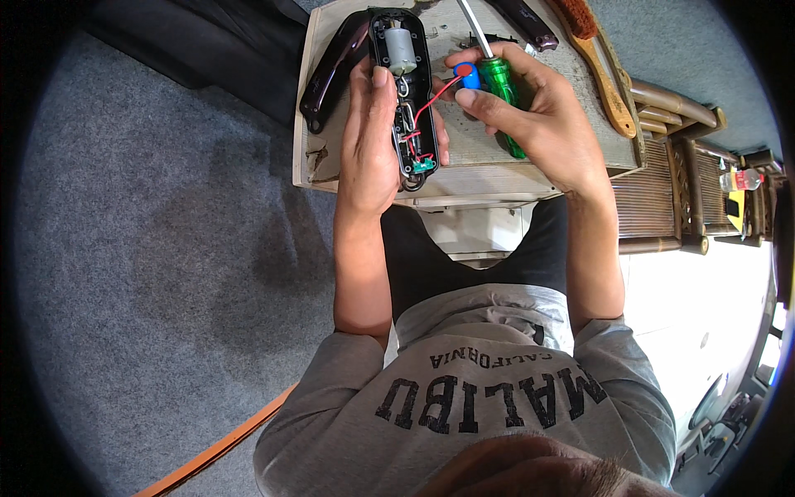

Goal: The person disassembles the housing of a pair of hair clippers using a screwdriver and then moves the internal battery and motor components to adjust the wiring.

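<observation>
My left hand (pixel 370 137) is closed round the opened black housing (pixel 426 108) of a handheld electric device that looks like a hair clipper. Inside sit a silver motor (pixel 401 50), loose wires and a small green circuit board (pixel 424 165). Between thumb and fingers, my right hand (pixel 551 116) pinches a blue cylindrical battery (pixel 469 76) with a red end. A red wire (pixel 432 103) runs from it into the housing. A screwdriver with a clear green handle (pixel 498 79) is also held in the right hand, its shaft pointing away from me.
A dark glossy casing part (pixel 333 74) lies left of the housing on the wooden table (pixel 331 166). Another dark glossy piece (pixel 527 22) and a wooden-handled brush (pixel 609 83) lie at the far right. Bamboo furniture (pixel 654 199) stands to the right, with a bottle (pixel 741 180) on it.
</observation>
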Available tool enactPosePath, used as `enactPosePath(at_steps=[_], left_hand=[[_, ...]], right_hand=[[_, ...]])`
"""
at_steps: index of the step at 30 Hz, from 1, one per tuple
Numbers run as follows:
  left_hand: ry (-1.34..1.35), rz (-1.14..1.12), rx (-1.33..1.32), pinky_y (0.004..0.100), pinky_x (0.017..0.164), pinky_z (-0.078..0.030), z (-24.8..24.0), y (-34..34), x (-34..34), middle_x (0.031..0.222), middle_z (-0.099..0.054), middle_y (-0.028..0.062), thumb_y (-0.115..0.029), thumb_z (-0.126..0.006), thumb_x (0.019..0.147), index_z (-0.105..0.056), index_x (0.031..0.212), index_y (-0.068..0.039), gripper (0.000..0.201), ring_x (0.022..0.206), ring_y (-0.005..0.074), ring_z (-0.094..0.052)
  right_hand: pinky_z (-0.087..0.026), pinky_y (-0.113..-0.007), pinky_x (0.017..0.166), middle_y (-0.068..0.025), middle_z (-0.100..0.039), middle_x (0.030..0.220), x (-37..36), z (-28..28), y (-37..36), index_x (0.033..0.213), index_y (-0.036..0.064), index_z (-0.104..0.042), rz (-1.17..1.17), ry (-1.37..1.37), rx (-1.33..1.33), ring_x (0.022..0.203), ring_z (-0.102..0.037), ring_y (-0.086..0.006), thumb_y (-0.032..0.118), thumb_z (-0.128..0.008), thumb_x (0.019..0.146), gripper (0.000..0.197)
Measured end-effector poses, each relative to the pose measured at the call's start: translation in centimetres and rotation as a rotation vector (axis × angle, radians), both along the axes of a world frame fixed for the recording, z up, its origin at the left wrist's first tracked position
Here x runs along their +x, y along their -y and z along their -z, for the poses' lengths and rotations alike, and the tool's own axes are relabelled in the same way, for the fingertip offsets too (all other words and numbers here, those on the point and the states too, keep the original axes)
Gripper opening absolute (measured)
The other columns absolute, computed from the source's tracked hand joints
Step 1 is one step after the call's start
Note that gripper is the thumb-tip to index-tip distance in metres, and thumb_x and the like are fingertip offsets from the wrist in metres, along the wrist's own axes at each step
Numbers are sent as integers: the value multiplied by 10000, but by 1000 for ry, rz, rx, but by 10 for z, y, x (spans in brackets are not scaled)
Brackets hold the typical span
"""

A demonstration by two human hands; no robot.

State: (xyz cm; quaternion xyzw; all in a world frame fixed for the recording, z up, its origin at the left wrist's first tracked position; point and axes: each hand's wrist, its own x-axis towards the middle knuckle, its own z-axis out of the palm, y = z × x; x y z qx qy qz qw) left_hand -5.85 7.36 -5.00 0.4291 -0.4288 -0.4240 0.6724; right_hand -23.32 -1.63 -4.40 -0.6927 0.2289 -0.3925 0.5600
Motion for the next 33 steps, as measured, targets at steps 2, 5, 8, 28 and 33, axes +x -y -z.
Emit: enactPosePath(at_steps=[2,5,8,28,33], left_hand=[[3,7,-5,299,541,-576,0,1,0,778,-655,121,-434,-323,1176,-482,1329,-81,416,595,176,-669],[2,37,-7,317,546,-586,1,0,3,909,-648,131,-429,-355,1171,-422,1382,-90,405,623,177,-674],[9,36,0,329,549,-593,0,0,2,1016,-638,125,-428,-391,1165,-364,1437,-103,424,651,171,-675],[213,-129,-55,340,918,-609,12,7,6,1263,-647,94,-361,-383,1177,-431,1478,-71,421,1121,172,-700],[236,-156,-57,324,970,-571,14,8,7,1255,-632,68,-358,-391,1177,-464,1457,-74,406,1136,138,-671]], right_hand=[[-515,-247,740,-22,-722,962,1,1,0,1226,21,-725,7,8,3,845,-624,-74,131,-813,942,317],[-513,-236,718,-13,-722,946,3,0,0,1211,15,-733,69,42,-74,811,-619,-62,142,-827,936,317],[-510,-227,686,-3,-724,921,2,-6,-3,1211,16,-736,39,20,40,773,-614,-50,157,-839,931,330],[-522,-302,547,-98,-706,776,24,-14,-22,1098,-22,-622,125,-29,17,603,-673,-122,219,-774,963,316],[-548,-381,636,-167,-725,808,30,-2,-21,1091,-30,-630,225,-59,-142,684,-736,-239,211,-759,957,304]])
